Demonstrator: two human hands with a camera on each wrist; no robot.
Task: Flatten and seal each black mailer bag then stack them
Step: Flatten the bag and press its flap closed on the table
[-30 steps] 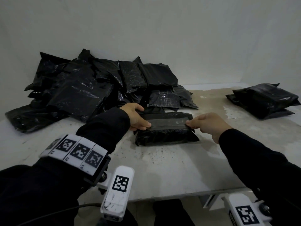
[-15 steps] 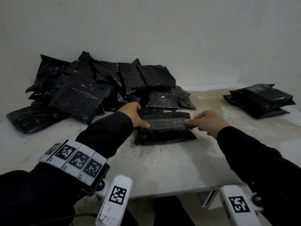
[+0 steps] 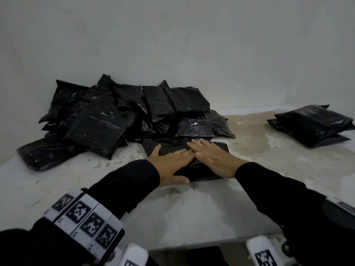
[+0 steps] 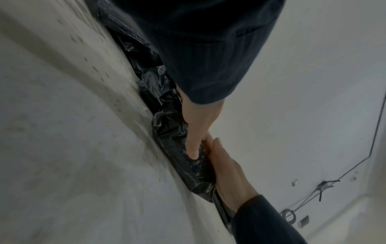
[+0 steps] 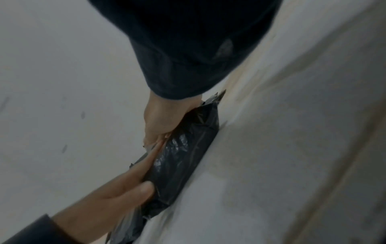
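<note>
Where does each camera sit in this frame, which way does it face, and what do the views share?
Head: worn on the head, looking down at the table; both sleeves, left hand and right hand flat on the mailer bag.
Left wrist: looks along the left hand at the bag.
Right wrist: looks along the right hand likewise.
Shared: all three show both hands on that bag.

A stained pale table (image 3: 192, 208) stands against a plain white wall (image 3: 172, 45).

Dim, flat light throughout; both wrist views motion-blurred, edges curved by wide-angle distortion
</note>
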